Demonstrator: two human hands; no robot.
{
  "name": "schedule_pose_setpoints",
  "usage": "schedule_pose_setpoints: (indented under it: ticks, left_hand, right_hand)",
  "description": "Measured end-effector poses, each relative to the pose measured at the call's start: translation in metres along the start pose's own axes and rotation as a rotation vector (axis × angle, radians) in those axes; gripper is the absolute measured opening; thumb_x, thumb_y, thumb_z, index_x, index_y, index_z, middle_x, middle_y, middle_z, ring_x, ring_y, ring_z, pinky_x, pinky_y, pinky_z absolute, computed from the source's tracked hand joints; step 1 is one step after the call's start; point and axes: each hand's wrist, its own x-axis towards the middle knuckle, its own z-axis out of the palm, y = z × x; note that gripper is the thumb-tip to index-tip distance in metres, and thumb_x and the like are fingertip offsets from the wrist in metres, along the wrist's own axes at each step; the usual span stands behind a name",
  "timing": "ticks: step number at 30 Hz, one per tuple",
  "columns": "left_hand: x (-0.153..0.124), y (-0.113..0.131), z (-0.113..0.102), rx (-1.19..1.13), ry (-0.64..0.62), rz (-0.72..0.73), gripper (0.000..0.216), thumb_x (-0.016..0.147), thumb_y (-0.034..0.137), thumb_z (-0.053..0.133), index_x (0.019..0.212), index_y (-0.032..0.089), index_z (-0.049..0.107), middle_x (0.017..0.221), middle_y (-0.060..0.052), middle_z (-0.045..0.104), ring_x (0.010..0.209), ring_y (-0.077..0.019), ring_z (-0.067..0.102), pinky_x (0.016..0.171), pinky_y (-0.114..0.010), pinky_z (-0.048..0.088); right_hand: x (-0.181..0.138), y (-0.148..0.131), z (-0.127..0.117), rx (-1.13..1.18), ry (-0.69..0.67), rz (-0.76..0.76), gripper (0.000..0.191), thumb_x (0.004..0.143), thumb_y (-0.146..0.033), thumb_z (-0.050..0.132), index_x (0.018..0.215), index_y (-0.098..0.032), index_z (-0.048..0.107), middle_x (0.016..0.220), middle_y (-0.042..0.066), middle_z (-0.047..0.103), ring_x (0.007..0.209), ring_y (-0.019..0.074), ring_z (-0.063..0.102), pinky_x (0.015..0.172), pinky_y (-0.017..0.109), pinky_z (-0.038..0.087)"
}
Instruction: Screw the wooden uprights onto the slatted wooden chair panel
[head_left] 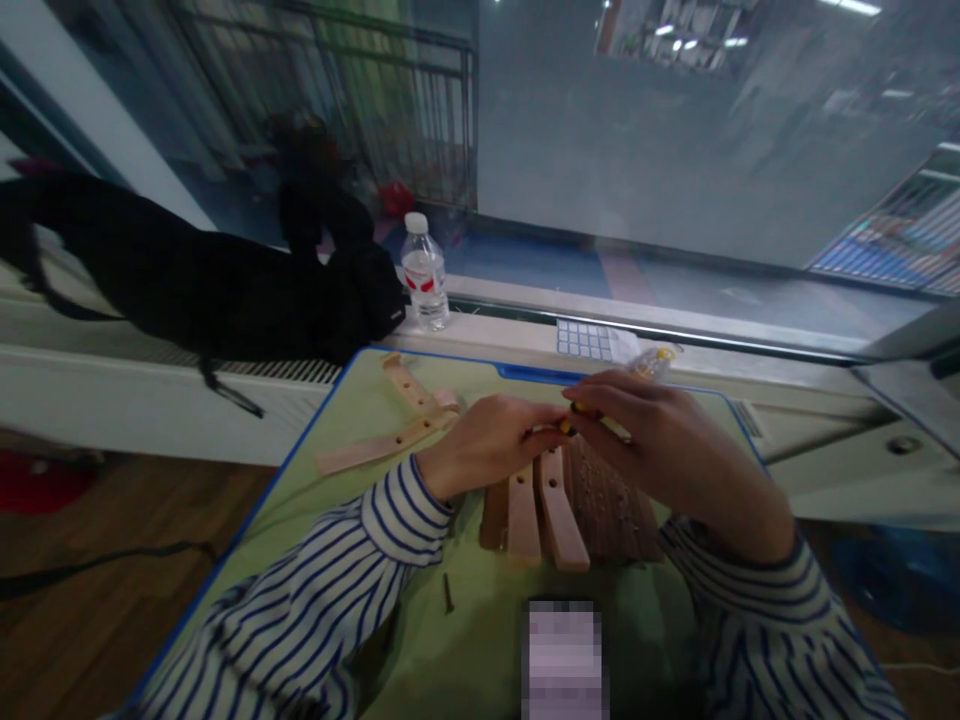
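My right hand (667,435) curls over a small yellow-and-black tool (571,424), most of it hidden by the fingers. From the other side my left hand (495,438) reaches in, thumb and fingers pinched together at the tool's tip; what they hold is hidden. Below the hands lies a brown ridged wooden piece (611,505). Two pale wooden strips with holes rest on it, a left strip (524,520) and a right strip (564,520). Beyond my left wrist, more pale holed wooden strips (375,450) lie joined at an angle. A screw (448,592) lies nearer me.
Everything lies on a green table (300,520) with a blue edge. A blurred phone-like object (566,660) is at the near edge. On the windowsill stand a water bottle (425,275), a black bag (225,290), a gridded white sheet (583,340) and a clear plastic packet (654,361).
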Motion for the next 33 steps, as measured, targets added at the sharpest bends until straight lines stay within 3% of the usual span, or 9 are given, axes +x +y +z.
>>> schedule_pose_setpoints:
  ticks: [4,10,14,22,27,33]
  left_hand:
    - [0.0,0.002,-0.001,0.001,-0.005,-0.02,0.02,0.093,0.029,0.05,0.102,0.021,0.065,0.089,-0.001,0.07,0.079,-0.0144,0.064,0.065,-0.022,0.042]
    - [0.0,0.005,-0.003,0.054,0.064,-0.054,0.022,0.089,0.036,0.056,0.099,0.02,0.067,0.071,0.002,0.067,0.057,-0.0101,0.056,0.054,-0.021,0.036]
    - [0.0,0.006,-0.003,0.043,0.126,-0.079,0.025,0.085,0.04,0.061,0.093,0.018,0.068,0.07,0.001,0.067,0.059,-0.0107,0.058,0.053,-0.021,0.036]
    - [-0.002,0.004,-0.005,-0.1,0.067,-0.024,0.019,0.091,0.028,0.053,0.1,0.02,0.068,0.082,0.001,0.071,0.071,-0.0108,0.064,0.062,-0.02,0.042]
    - [-0.002,0.004,-0.005,-0.083,0.051,-0.013,0.022,0.093,0.029,0.051,0.103,0.02,0.067,0.08,0.001,0.07,0.067,-0.0101,0.062,0.059,-0.02,0.041]
    - [-0.001,0.004,-0.001,-0.032,0.131,-0.047,0.019,0.087,0.034,0.059,0.098,0.021,0.069,0.07,0.003,0.068,0.059,-0.0095,0.058,0.057,-0.021,0.039]
  right_hand:
    - [0.001,0.003,0.001,0.012,-0.009,-0.019,0.026,0.092,-0.024,0.05,0.113,-0.015,0.062,0.111,0.01,0.067,0.097,0.0214,0.064,0.086,0.038,0.051]
    - [0.005,0.009,0.004,0.063,-0.033,-0.038,0.025,0.091,-0.021,0.049,0.113,-0.016,0.062,0.112,0.008,0.067,0.096,0.0196,0.065,0.084,0.034,0.052]
    - [0.005,0.007,0.005,0.066,-0.019,-0.047,0.024,0.092,-0.022,0.05,0.112,-0.017,0.062,0.11,0.007,0.068,0.092,0.0179,0.065,0.079,0.032,0.052]
    - [0.005,0.004,0.009,-0.023,-0.006,0.009,0.023,0.093,-0.026,0.051,0.11,-0.016,0.062,0.105,0.009,0.069,0.087,0.0198,0.065,0.075,0.033,0.051]
    - [0.005,0.001,0.01,-0.051,-0.02,0.022,0.023,0.094,-0.027,0.047,0.107,-0.014,0.061,0.104,0.011,0.068,0.087,0.02,0.064,0.072,0.032,0.048]
    - [0.006,0.001,0.009,-0.117,-0.047,0.027,0.021,0.095,-0.028,0.043,0.103,-0.016,0.059,0.095,0.007,0.067,0.08,0.0183,0.062,0.066,0.03,0.042]
